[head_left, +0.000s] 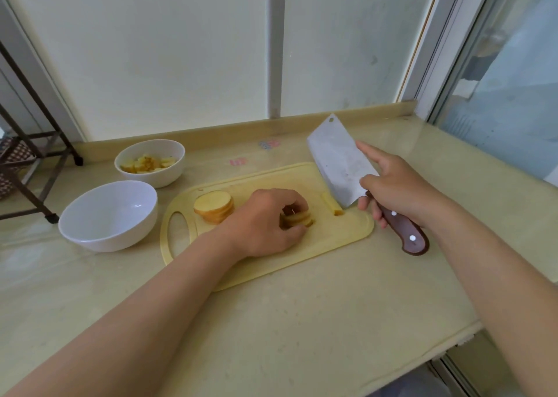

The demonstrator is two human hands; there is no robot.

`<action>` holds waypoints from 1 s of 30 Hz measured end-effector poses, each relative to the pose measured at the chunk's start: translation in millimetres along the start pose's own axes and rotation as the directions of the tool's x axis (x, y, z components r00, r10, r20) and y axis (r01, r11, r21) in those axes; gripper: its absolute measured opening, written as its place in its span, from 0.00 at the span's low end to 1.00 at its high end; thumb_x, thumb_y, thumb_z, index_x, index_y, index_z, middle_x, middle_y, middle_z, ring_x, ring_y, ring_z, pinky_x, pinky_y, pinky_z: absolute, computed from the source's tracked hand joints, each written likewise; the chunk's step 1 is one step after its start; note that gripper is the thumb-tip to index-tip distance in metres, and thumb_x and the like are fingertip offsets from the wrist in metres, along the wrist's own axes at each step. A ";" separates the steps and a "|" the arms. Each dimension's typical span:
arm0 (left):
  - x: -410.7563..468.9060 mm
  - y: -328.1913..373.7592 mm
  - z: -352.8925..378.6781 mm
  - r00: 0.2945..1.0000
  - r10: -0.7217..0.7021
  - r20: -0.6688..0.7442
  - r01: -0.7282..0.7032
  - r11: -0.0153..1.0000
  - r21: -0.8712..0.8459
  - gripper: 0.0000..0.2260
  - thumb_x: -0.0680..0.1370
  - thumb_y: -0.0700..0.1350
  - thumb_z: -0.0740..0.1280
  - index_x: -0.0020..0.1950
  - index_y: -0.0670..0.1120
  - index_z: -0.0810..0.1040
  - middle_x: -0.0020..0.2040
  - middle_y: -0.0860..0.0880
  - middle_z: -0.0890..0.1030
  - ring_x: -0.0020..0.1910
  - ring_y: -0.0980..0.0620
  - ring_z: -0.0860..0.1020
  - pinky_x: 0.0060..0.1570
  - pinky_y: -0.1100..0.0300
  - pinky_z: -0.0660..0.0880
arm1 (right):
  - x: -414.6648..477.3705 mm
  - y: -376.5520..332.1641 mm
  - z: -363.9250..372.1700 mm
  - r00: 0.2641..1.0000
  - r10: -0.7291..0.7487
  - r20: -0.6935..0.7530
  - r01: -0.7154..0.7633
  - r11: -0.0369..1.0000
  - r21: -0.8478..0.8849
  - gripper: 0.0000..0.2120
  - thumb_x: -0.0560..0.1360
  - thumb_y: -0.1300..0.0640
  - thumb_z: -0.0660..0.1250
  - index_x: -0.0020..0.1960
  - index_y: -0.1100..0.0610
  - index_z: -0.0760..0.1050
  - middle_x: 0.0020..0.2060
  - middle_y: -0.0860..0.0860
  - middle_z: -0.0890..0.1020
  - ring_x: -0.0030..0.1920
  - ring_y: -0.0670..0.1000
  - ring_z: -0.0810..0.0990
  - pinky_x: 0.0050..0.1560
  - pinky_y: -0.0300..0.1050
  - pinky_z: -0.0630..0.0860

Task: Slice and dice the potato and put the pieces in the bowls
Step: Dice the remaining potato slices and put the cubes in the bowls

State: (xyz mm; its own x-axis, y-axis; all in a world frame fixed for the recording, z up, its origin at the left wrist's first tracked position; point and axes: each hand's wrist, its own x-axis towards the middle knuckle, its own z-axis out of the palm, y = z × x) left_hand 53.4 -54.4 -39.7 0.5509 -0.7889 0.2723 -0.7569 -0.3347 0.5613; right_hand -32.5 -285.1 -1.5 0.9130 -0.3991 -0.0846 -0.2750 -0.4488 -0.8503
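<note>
A yellow cutting board [338, 239] lies on the counter. My left hand [268, 221] grips a small stack of potato slices [299, 219] in the board's middle. To its left stands another stack of round potato slices [213, 206]. A cut potato strip [332, 204] lies to the right, under the blade's corner. My right hand [395, 185] holds a cleaver [341, 161] by its brown handle, forefinger along the blade, which is raised and tilted above the board. The near white bowl [108, 215] is empty. The far white bowl [151, 162] holds potato pieces.
The beige counter [271, 321] meets a white wall panel at the back and a window frame [453, 64] on the right. A dark metal rack [33, 155] stands at the far left. The counter's front right edge drops off near my right forearm.
</note>
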 end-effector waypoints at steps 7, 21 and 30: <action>0.5 -2.7 1.0 0.999 0.024 -0.044 -0.027 0.998 -0.064 0.12 0.70 0.45 0.75 0.52 0.49 0.81 0.45 0.57 0.81 0.43 0.59 0.78 0.45 0.68 0.75 | 16.3 -12.8 11.7 0.990 -0.059 0.125 0.066 0.996 -0.057 0.38 0.79 0.66 0.56 0.80 0.32 0.59 0.32 0.59 0.84 0.28 0.56 0.76 0.28 0.49 0.78; -0.3 -3.4 1.1 0.971 0.236 0.026 -0.235 0.943 0.237 0.20 0.71 0.46 0.71 0.60 0.41 0.78 0.56 0.45 0.80 0.55 0.46 0.78 0.57 0.55 0.74 | 43.0 -4.9 28.5 0.967 -0.102 0.235 0.051 0.975 0.215 0.36 0.81 0.67 0.59 0.78 0.34 0.63 0.31 0.59 0.81 0.22 0.52 0.71 0.22 0.43 0.73; 2.4 -0.4 0.9 0.983 0.157 0.096 -0.176 0.955 0.238 0.22 0.73 0.49 0.67 0.64 0.43 0.73 0.59 0.49 0.76 0.54 0.50 0.76 0.54 0.59 0.73 | 43.4 2.1 12.7 0.979 -0.117 0.168 0.068 0.961 0.269 0.36 0.81 0.68 0.60 0.80 0.36 0.62 0.30 0.60 0.81 0.22 0.53 0.71 0.22 0.44 0.73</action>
State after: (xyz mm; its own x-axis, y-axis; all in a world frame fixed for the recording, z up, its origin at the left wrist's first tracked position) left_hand 54.7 -56.6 -40.0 0.3885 -0.8775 0.2811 -0.9036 -0.3032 0.3026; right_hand 10.3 -293.2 -13.5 0.9764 -0.2039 -0.0710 -0.1209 -0.2437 -0.9623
